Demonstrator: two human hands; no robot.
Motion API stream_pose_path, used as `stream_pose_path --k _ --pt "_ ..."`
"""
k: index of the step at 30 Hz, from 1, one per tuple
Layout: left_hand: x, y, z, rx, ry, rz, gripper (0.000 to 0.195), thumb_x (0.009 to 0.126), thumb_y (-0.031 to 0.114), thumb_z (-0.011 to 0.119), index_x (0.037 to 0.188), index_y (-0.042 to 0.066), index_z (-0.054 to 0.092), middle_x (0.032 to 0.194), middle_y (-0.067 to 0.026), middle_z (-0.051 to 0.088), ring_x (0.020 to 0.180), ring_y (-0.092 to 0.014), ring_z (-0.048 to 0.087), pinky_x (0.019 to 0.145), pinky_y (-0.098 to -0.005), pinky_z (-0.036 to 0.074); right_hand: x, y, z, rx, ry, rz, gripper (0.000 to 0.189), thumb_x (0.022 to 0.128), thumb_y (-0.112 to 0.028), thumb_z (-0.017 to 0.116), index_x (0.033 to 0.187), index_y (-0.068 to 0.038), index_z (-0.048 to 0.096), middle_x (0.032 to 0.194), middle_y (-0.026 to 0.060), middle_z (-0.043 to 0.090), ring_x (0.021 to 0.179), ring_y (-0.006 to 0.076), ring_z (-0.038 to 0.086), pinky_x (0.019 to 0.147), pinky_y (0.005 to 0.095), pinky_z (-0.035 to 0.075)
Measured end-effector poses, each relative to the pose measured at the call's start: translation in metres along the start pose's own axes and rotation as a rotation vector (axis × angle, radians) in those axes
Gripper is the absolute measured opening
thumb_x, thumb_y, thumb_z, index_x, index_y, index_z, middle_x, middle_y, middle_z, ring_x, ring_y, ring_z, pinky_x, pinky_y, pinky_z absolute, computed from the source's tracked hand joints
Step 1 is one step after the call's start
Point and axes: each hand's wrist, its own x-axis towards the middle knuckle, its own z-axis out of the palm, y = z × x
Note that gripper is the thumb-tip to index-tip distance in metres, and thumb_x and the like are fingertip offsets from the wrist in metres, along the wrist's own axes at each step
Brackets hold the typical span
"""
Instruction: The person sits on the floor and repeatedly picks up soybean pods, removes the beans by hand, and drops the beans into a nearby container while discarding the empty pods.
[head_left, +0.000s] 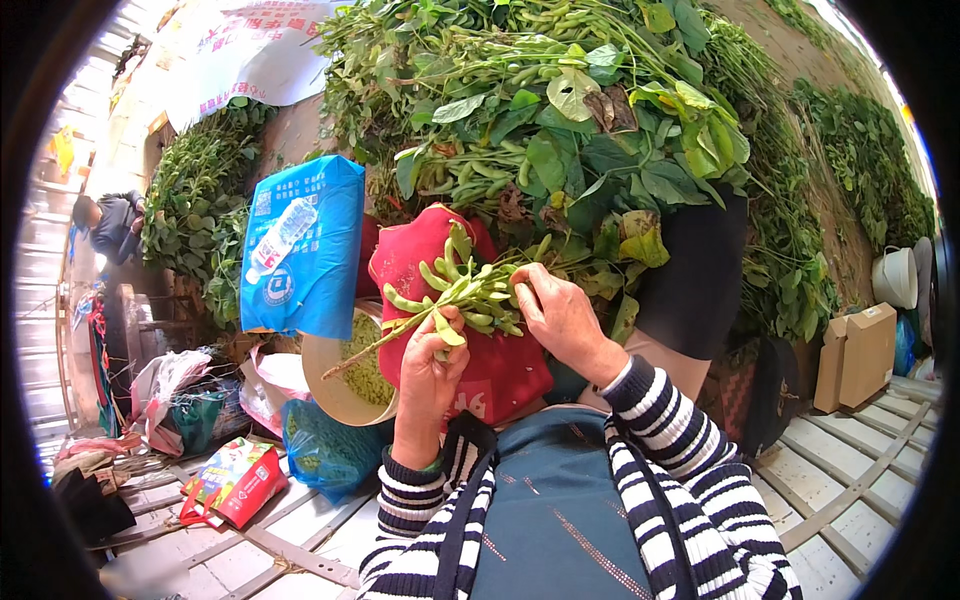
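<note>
A cut soybean stalk with green pods lies across a red cloth on the person's lap. My left hand grips it near its bare stem, a pod between thumb and fingers. My right hand is at the other side of the pod cluster, its thumb and fingertips bent together at the stalk; whether a pod is between them is hidden. Left of the red cloth stands a pale bucket holding shelled green beans. A blue printed bag partly covers the bucket's top.
A large heap of soybean plants rises in front. A blue plastic bag and a red shopping bag lie at lower left. A cardboard box and white bucket stand at right. Another person is at far left.
</note>
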Motion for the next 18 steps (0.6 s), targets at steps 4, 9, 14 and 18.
stream_pose_path --k 4,9,14,18 --pt "0.003 -0.002 0.002 -0.077 -0.031 -0.030 0.036 0.073 0.003 0.048 0.109 -0.001 0.048 0.090 -0.0070 0.050 0.054 -0.010 0.040 0.043 -0.0184 0.032 0.008 0.018 0.016 -0.130 -0.086 -0.003 0.021 0.087 -0.022 0.054 0.097 -0.004 0.053 0.083 0.0170 0.064 0.077 0.0378 0.061 0.065 0.0457 0.049" --pt "0.004 -0.007 0.001 -0.102 0.023 -0.037 0.038 0.078 0.005 0.048 0.115 -0.001 0.049 0.093 -0.0079 0.053 0.059 -0.011 0.046 0.044 -0.0187 0.035 0.018 0.027 0.027 0.096 -0.112 0.024 0.017 0.087 -0.019 0.054 0.090 -0.003 0.056 0.078 0.0161 0.063 0.072 0.0347 0.062 0.063 0.0421 0.049" --pt "0.008 -0.004 0.001 -0.060 0.046 0.003 0.037 0.089 0.014 0.046 0.123 -0.001 0.047 0.092 -0.0072 0.053 0.062 -0.009 0.048 0.044 -0.0181 0.037 0.022 0.035 0.010 0.068 -0.030 -0.092 0.014 0.088 -0.016 0.050 0.092 -0.004 0.056 0.070 0.0147 0.061 0.069 0.0321 0.062 0.061 0.0407 0.049" --pt "0.018 0.001 0.009 -0.082 0.036 0.002 0.043 0.090 0.013 0.047 0.130 0.000 0.040 0.091 -0.0052 0.052 0.062 -0.008 0.048 0.043 -0.0174 0.036 0.005 0.034 0.006 -0.138 -0.164 0.093 0.021 0.086 -0.023 0.055 0.089 -0.003 0.053 0.076 0.0173 0.062 0.071 0.0361 0.062 0.062 0.0453 0.049"
